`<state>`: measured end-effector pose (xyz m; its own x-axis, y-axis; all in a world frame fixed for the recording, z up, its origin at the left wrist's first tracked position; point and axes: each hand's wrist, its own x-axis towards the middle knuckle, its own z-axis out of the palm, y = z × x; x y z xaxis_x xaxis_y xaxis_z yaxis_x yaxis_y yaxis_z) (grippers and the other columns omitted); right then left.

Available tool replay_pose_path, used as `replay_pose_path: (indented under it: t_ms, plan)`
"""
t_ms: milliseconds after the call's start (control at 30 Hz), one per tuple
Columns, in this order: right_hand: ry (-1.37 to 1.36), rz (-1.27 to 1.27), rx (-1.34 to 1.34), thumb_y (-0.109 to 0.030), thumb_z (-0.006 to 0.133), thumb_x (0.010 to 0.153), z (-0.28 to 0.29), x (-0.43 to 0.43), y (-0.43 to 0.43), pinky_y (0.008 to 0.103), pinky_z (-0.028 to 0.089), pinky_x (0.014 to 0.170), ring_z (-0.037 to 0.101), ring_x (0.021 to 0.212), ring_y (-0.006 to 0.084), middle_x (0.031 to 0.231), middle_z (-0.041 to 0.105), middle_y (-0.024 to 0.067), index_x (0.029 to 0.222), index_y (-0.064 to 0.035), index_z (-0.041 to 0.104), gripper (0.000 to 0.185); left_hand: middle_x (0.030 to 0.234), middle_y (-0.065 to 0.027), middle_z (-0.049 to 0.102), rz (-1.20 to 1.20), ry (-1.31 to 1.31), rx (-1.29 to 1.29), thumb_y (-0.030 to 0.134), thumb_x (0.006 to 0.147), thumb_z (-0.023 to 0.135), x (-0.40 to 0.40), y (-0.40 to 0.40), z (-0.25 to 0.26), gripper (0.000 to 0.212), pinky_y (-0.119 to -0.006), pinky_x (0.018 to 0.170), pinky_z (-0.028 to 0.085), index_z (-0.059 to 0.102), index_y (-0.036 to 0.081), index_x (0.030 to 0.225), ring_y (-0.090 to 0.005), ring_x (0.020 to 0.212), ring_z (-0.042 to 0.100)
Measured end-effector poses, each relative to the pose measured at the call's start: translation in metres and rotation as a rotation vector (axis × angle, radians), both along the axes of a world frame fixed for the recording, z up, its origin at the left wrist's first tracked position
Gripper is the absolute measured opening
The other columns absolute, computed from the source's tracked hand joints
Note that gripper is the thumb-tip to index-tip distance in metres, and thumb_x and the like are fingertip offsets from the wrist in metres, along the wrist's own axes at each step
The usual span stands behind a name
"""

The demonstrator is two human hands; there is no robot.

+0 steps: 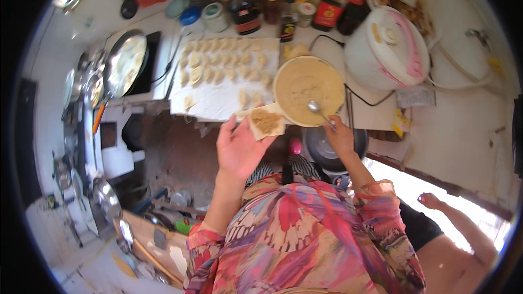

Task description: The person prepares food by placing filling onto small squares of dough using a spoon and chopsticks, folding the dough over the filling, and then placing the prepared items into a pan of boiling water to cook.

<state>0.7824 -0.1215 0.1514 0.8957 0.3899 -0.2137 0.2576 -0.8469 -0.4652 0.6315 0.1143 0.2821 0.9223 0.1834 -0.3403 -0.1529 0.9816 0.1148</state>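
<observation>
On the fingers of my left hand [242, 149] lies a square dough wrapper [258, 134] with a mound of crumbly tan filling [266, 122] on it. My right hand [340, 135] grips the handle of a metal spoon [314, 107], whose bowl is over the inside of a round yellow basin [310, 81]. A thin layer of residue coats the basin's bottom. Left of it, a white floured board or sheet [208, 99] carries rows of folded dumplings [218, 59]. Two dumplings [250, 98] sit apart nearer the front edge, with a small dough piece [189, 102] at the left.
Sauce bottles [244, 11] and jars line the back. A white and pink rice cooker [386, 49] stands right of the basin, its black cord [369, 100] looping forward. A frying pan [126, 63] is at left. Below the counter sits a dark tub [316, 147]. Another person's arm [457, 220] shows lower right.
</observation>
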Motion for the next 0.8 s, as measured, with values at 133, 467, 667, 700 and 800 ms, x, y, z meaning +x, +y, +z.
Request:
replay_pose_path:
  t_ms: [133, 467, 667, 700, 800]
  plan:
    - [-0.043, -0.018, 0.053, -0.026, 0.06, 0.087, 0.008, -0.004, -0.021, 0.0423, 0.05, 0.066, 0.064, 0.074, 0.0331, 0.079, 0.065, 0.014, 0.101, -0.0092, 0.06, 0.022, 0.142, -0.0188, 0.042, 0.02, -0.02, -0.02, 0.039, 0.096, 0.04, -0.005, 0.0, -0.005, 0.064, -0.046, 0.114, 0.024, 0.034, -0.008, 0.139, -0.0308, 0.135, 0.036]
    - [-0.178, -0.097, -0.053, -0.017, 0.069, 0.075, -0.056, 0.073, -0.071, 0.0428, 0.052, 0.075, 0.062, 0.087, 0.0349, 0.093, 0.062, 0.0179, 0.102, -0.0015, 0.054, 0.034, 0.14, -0.0197, 0.044, -0.052, -0.014, -0.057, 0.04, 0.096, 0.04, 0.004, -0.013, -0.01, 0.061, -0.046, 0.112, 0.028, 0.039, -0.005, 0.136, -0.0321, 0.132, 0.039]
    - [0.04, -0.159, -0.252, -0.012, 0.07, 0.067, -0.078, 0.092, -0.056, 0.0465, 0.051, 0.08, 0.063, 0.088, 0.0421, 0.098, 0.063, 0.025, 0.111, 0.0032, 0.047, 0.052, 0.139, -0.0193, 0.045, -0.068, -0.01, -0.025, 0.041, 0.096, 0.039, 0.005, -0.016, 0.0, 0.06, -0.046, 0.108, 0.034, 0.038, -0.003, 0.137, -0.0323, 0.13, 0.042]
    - [0.027, -0.166, -0.248, -0.012, 0.069, 0.066, -0.075, 0.089, -0.057, 0.0464, 0.052, 0.079, 0.063, 0.085, 0.0428, 0.094, 0.063, 0.0258, 0.107, 0.0043, 0.049, 0.048, 0.139, -0.0192, 0.045, -0.07, 0.011, -0.018, 0.041, 0.096, 0.04, 0.005, -0.016, 0.001, 0.06, -0.046, 0.107, 0.035, 0.038, -0.003, 0.137, -0.0322, 0.13, 0.042]
    - [0.065, -0.163, -0.238, -0.014, 0.066, 0.067, -0.062, 0.091, -0.082, 0.0431, 0.054, 0.072, 0.065, 0.076, 0.0408, 0.081, 0.064, 0.0258, 0.09, 0.0057, 0.054, 0.033, 0.139, -0.0186, 0.045, -0.071, 0.02, -0.058, 0.04, 0.095, 0.043, 0.005, -0.017, 0.002, 0.061, -0.045, 0.109, 0.033, 0.038, -0.003, 0.137, -0.0313, 0.131, 0.041]
